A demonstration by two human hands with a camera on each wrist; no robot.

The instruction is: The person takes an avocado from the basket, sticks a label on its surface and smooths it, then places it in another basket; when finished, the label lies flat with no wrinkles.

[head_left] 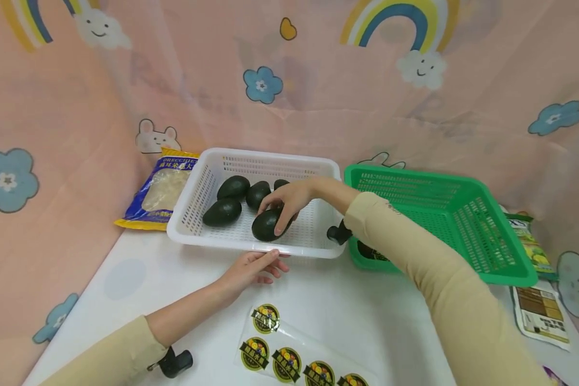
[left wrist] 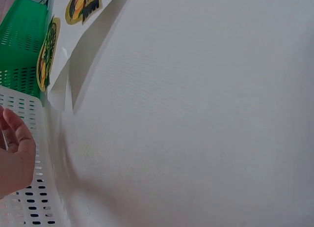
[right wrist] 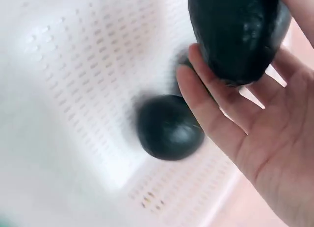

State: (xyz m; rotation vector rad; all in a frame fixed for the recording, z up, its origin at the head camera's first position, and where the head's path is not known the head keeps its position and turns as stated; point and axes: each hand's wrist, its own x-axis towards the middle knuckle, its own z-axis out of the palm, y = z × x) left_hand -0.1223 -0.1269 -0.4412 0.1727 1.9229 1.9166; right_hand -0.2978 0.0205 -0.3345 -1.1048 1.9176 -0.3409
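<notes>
My right hand (head_left: 291,201) grips a dark green avocado (head_left: 266,226) over the front part of a white perforated basket (head_left: 193,238). The right wrist view shows this avocado (right wrist: 238,35) between the thumb and the fingers (right wrist: 208,101), with another avocado (right wrist: 170,128) lower in the basket. Several more avocados (head_left: 223,212) lie toward the basket's left and back, one partly hidden by my right hand. At the front rim, my left hand (head_left: 251,271) holds the basket, thumb on the rim and fingers just below it. The left wrist view has that hand (left wrist: 17,160) against the perforated side.
A green basket (head_left: 463,187) stands right of the white one. Left is a blue and yellow pasta bag (head_left: 164,193). A sheet of round stickers (head_left: 286,364) lies in front. Farther right are a green packet (head_left: 531,244) and a brown and white pouch (head_left: 540,316).
</notes>
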